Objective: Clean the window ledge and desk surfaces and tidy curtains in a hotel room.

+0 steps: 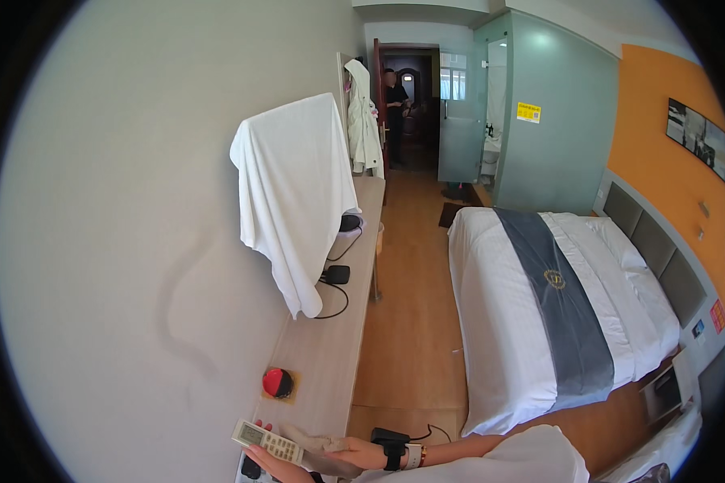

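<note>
My left hand [270, 462] grips a white air-conditioner remote control [272, 443] with a small display and several buttons, above the near end of the long desk [326, 347]. Right beside it, my right hand [362, 453] holds a beige cloth [314, 445] that hangs down close to the remote's button end. A black device is strapped to the right wrist, next to a pale band. Farther along the desk sits a red and black round object [277, 383] on a brownish square.
A white towel [293, 181] drapes over an upright thing against the wall. Near it lie a black adapter [336, 275] and cables. Right of the wooden floor [408, 326] stands a made bed [507, 338]. A person [396, 115] stands in the far doorway.
</note>
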`<state>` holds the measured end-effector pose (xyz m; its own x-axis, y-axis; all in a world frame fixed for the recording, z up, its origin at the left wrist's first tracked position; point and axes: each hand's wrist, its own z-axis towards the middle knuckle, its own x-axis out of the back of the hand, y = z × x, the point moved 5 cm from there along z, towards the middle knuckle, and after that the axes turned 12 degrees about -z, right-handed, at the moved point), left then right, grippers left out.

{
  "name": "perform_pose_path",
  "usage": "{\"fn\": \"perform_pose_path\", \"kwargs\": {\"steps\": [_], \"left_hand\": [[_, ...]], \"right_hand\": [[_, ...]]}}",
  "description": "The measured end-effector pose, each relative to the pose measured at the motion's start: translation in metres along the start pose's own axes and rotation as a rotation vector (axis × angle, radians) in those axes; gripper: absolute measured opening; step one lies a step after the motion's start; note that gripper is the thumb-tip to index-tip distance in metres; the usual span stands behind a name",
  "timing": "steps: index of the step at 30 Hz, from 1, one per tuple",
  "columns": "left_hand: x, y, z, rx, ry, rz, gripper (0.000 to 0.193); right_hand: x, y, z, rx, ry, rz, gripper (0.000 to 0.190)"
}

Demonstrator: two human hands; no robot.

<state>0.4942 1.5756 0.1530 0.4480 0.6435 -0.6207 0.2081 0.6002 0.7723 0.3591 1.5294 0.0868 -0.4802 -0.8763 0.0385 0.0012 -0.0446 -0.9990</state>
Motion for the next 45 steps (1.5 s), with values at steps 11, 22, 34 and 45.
{"fn": "perform_pose_path", "kwargs": {"steps": [11,22,34,45], "left_hand": [[0.006,-0.014,-0.012,-0.178,-0.059,0.158,0.065],[0.02,-0.021,-0.021,-0.721,-0.562,0.77,0.059],[0.054,-0.064,-0.026,0.252,-0.204,0.219,0.036],[0.241,-0.135,-0.003,0.399,0.26,0.536,0.037]], "right_hand": [[-0.001,-0.012,-0.017,-0.133,0.035,0.3,0.037],[0.013,0.017,0.004,-0.178,0.011,0.097,0.04],[0.031,-0.038,0.015,-0.097,0.113,-0.235,0.036],[0.05,0.008,0.044,-0.345,0.329,0.331,0.045]]}}
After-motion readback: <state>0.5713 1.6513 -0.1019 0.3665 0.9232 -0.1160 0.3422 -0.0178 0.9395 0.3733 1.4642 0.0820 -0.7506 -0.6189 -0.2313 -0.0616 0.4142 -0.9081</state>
